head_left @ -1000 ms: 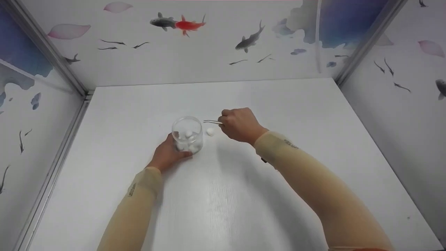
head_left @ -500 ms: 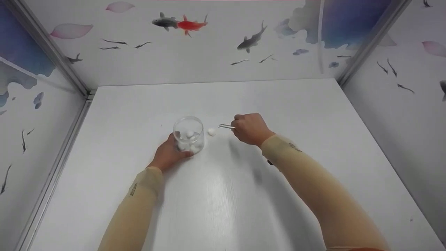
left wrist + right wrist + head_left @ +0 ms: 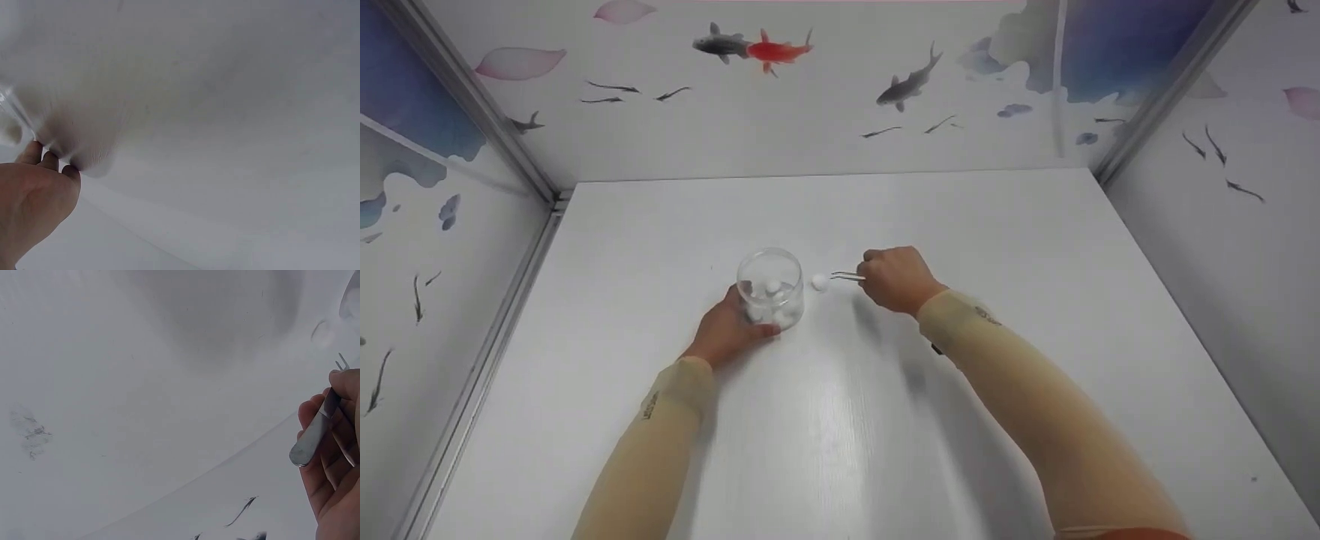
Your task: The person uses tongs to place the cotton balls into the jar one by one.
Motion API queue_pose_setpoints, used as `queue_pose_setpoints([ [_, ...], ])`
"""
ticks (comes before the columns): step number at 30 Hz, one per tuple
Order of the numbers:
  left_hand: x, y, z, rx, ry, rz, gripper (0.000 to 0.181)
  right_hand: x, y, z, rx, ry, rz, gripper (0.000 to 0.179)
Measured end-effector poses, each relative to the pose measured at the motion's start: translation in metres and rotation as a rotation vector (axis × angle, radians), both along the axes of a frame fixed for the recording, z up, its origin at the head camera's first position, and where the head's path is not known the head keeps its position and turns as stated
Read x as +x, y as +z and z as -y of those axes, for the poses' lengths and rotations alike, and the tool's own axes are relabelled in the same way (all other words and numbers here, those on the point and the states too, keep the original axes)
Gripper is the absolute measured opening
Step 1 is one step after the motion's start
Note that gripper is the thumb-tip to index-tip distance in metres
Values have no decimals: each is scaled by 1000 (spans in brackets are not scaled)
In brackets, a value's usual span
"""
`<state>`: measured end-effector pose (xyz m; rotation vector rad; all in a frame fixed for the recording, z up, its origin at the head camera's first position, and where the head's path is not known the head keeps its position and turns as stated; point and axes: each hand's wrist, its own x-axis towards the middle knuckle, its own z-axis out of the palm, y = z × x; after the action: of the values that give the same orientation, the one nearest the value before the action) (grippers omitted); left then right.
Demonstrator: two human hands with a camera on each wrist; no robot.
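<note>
My left hand [image 3: 727, 328] grips a clear round jar [image 3: 793, 298] low on its side, thumb at the near side. Several white cotton balls [image 3: 774, 286] lie inside the jar, whose top is uncovered. One more cotton ball [image 3: 819, 283] sits on the table just right of the jar. In my right hand [image 3: 898, 279] is a pair of metal tweezers [image 3: 849, 277], tips apart and pointing left at that loose ball, a short gap away. The right wrist view shows the tweezers' broad back end [image 3: 310, 441] between thumb and fingers. Fingertips [image 3: 70, 170] touch the jar in the left wrist view.
A white table [image 3: 825, 450] spreads under both hands. White panels with painted fish [image 3: 780, 51] stand along its back and both sides, with metal corner posts [image 3: 1166, 90] between them. Beige sleeves [image 3: 660, 435] cover both forearms.
My right hand has drawn back to the right with the tweezers, from beside the jar's rim, and their tips have dropped slightly. The left hand still holds the jar in place.
</note>
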<state>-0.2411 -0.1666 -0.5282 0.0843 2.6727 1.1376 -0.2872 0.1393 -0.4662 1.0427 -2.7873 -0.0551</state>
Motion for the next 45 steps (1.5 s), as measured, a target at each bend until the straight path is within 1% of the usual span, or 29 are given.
queue_pose_setpoints([
  [5,0,0,-2,-5,9,-2,108,-1,-1,4,6,-11,35,9],
  [13,2,2,-6,-13,6,2,109,-2,-6,11,27,-5,51,10],
  [15,2,2,-6,-8,10,8,109,-2,-7,12,37,-6,49,10],
  [21,3,3,-6,0,-2,8,109,-2,-13,12,101,-17,28,11],
  [28,2,1,-6,-13,-6,-13,108,-2,-17,12,102,-25,-6,12],
  [33,2,1,-6,-8,-4,-9,108,-2,-15,11,97,-25,-30,16],
  [38,2,2,-4,-6,2,-8,106,-2,-10,6,90,-32,-33,16],
  [42,2,1,-3,-11,1,-9,106,-1,-6,0,91,-26,-39,15],
  [45,1,1,-2,-12,7,-6,106,0,-3,-4,73,-17,-50,13],
])
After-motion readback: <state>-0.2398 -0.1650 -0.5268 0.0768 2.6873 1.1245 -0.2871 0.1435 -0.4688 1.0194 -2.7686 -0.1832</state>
